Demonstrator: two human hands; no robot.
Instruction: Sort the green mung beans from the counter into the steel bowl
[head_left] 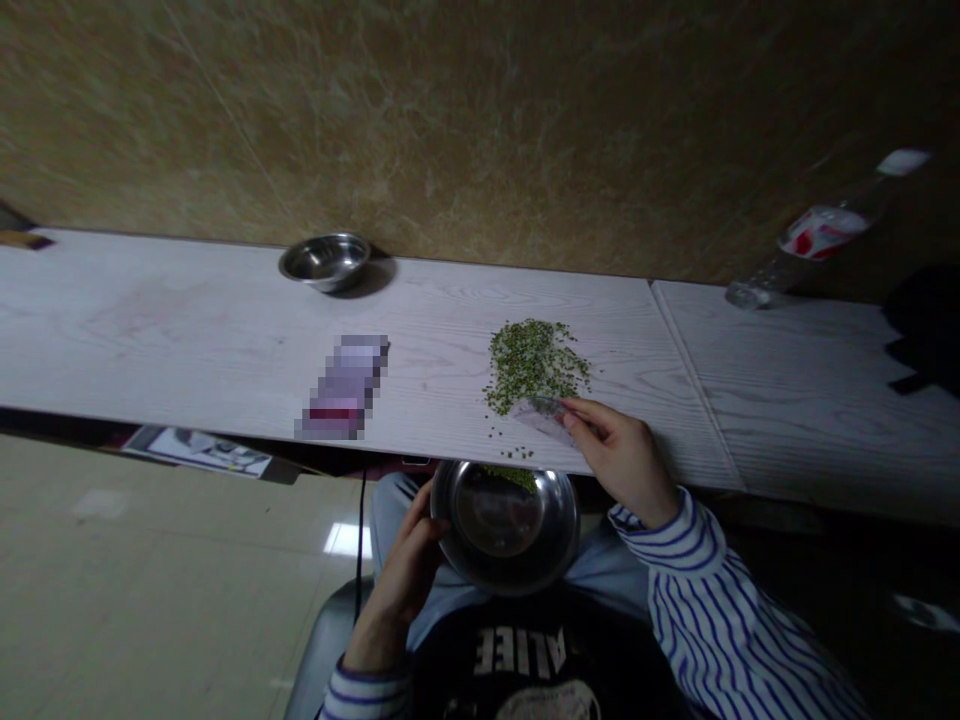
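Note:
My left hand (409,560) grips the left side of a wide metal bowl (499,575), which sits over my lap just below the table's front edge. Some green grains lie inside, near the bowl's far rim. Between its thumb and fingers my right hand (626,450) pinches a thin see-through plastic piece (544,415); its exact kind is unclear. That piece lies low over the table, at the near edge of a spread pile of small green grains (532,360), perhaps mung beans. A few loose grains are scattered between the pile and the bowl.
A smaller metal bowl (326,262) stands at the back of the white wood-grain table (435,300). A blurred-out phone-shaped object (349,385) lies left of the grains. At the right, a clear plastic bottle (821,232) stands by the wall, near a dark object (926,330).

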